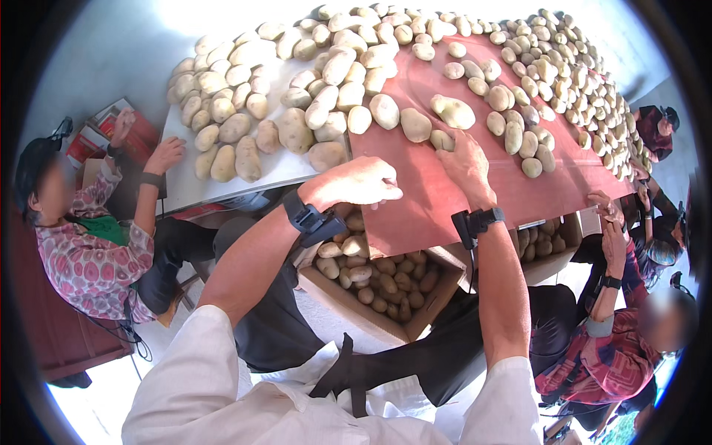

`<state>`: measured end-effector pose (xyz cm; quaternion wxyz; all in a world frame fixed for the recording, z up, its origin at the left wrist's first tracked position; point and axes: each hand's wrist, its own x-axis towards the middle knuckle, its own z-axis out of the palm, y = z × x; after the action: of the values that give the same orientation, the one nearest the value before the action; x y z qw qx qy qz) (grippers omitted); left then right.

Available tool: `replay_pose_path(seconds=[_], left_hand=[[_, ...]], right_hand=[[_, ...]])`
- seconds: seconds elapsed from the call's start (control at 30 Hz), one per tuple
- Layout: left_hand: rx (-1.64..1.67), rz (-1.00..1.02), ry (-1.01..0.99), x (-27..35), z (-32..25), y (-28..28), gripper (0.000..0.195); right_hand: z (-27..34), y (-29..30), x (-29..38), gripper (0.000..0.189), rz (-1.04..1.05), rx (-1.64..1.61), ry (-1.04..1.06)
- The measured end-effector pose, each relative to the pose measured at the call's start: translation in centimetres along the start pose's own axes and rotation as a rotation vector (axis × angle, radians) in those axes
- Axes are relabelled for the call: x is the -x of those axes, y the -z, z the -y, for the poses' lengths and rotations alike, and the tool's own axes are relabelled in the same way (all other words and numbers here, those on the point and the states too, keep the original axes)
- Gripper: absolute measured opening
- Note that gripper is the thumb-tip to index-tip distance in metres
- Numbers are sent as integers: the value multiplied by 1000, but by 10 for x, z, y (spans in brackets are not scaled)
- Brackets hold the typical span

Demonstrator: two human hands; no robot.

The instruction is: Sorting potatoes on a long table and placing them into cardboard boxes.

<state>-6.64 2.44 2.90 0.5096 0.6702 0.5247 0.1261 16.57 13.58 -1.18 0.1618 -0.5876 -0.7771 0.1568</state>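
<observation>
My left hand (361,182), fingers curled, hovers over the left edge of the red board (411,211); whether something is inside the fingers cannot be seen. My right hand (464,164) rests its fingertips on a small potato (442,140) on the red board. Just beyond it lies a large knobbly potato (453,111), with a rounder potato (415,125) to the left. Many potatoes are heaped on the white tabletop (222,186) at left and along the back and right of the board. Below the board's near edge, a cardboard box (334,295) holds potatoes.
A person in a patterned shirt (94,261) sits at left, hands by the white table. On the right sits a person in a red patterned top (617,356), with more people beyond. Another cardboard box (548,264) of potatoes stands under the board's right part.
</observation>
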Motion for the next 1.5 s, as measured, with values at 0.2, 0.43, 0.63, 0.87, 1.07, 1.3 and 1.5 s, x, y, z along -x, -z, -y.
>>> replay_pose_path(seconds=[0.2,0.43,0.63,0.87,1.07,1.3,1.5], left_hand=[[-60,10,11,-1,-6,0,26],[-119,-83,10,-11,-4,-7,28],[-272,-352,-107,-23,5,-25,50],[-260,-322,-298,-37,1,-40,52],[-295,-369,-144,-36,-9,-41,46],[-431,-310,43,-34,-12,-34,42],[-501,-364,-19,-32,2,-29,40]], right_hand=[[12,18,19,51,100,14,-64],[13,30,33,48,198,-139,-73],[16,47,41,48,477,-430,-86],[20,54,42,47,685,-638,-17],[8,53,34,40,584,-694,-144],[6,38,15,42,260,-464,-57],[46,16,-2,60,156,-353,142]])
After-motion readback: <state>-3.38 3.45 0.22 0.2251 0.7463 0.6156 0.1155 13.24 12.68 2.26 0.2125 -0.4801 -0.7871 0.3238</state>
